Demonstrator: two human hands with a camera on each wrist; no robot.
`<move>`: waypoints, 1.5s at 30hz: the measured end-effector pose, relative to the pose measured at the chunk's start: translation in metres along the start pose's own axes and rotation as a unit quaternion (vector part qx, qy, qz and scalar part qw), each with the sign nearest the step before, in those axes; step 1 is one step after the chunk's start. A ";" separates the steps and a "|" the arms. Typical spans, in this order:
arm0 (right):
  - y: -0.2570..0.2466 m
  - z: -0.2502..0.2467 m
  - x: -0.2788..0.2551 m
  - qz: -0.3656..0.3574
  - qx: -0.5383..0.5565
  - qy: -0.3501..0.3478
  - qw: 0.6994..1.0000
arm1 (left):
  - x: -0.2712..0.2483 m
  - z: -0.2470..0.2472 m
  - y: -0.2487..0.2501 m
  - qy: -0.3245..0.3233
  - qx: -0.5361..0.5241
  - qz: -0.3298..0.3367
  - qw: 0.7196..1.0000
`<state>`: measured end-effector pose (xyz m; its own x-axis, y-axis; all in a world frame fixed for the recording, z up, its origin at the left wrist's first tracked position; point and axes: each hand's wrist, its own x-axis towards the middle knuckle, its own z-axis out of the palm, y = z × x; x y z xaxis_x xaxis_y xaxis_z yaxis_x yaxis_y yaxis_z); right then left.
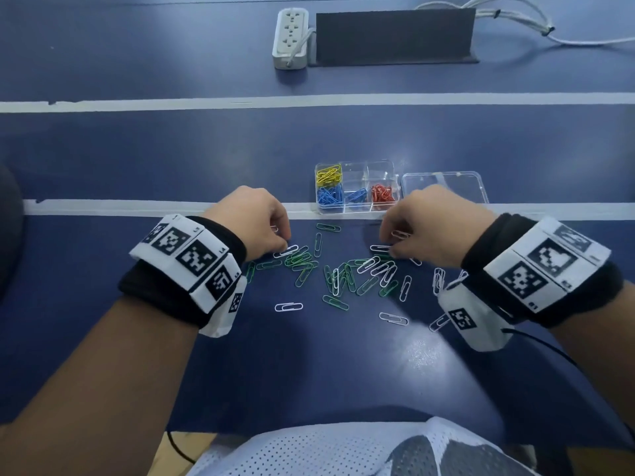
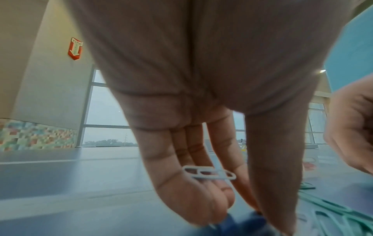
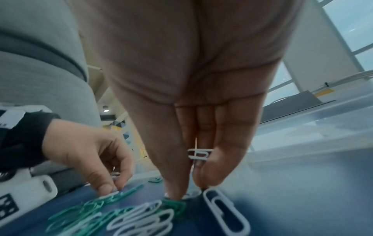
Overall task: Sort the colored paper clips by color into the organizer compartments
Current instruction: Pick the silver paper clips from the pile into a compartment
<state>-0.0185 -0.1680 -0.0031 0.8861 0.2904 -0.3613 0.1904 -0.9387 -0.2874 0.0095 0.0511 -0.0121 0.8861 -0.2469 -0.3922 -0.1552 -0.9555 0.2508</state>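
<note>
Head view: on the blue tabletop (image 1: 137, 159) crossed by white tape, both hands work the scattered paper clips (image 1: 343, 273) in front of the organizer (image 1: 357, 209). Left wrist view: the left hand (image 2: 201, 143) holds a white clip (image 2: 210, 173) in curled fingers, windows behind. Right wrist view: the right hand (image 3: 193, 127) holds another white clip (image 3: 198, 154).

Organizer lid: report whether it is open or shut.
Open. The clear lid lies flat beside the organizer, its compartments uncovered.
</note>
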 end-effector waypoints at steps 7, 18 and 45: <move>-0.006 0.003 0.005 -0.019 -0.024 -0.008 0.999 | -0.002 -0.001 0.004 -0.007 0.016 0.004 1.000; 0.025 -0.007 -0.004 0.039 0.124 0.003 0.992 | -0.005 0.002 0.009 -0.004 0.011 -0.004 1.000; 0.002 0.004 -0.014 0.035 0.068 -0.008 0.997 | -0.011 0.019 0.042 -0.064 0.024 0.088 0.994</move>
<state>-0.0323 -0.1730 -0.0017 0.8883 0.2280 -0.3987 0.0672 -0.9232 -0.3783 -0.0146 0.0103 -0.0139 0.7815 -0.4264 -0.4554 -0.3266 -0.9016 0.2835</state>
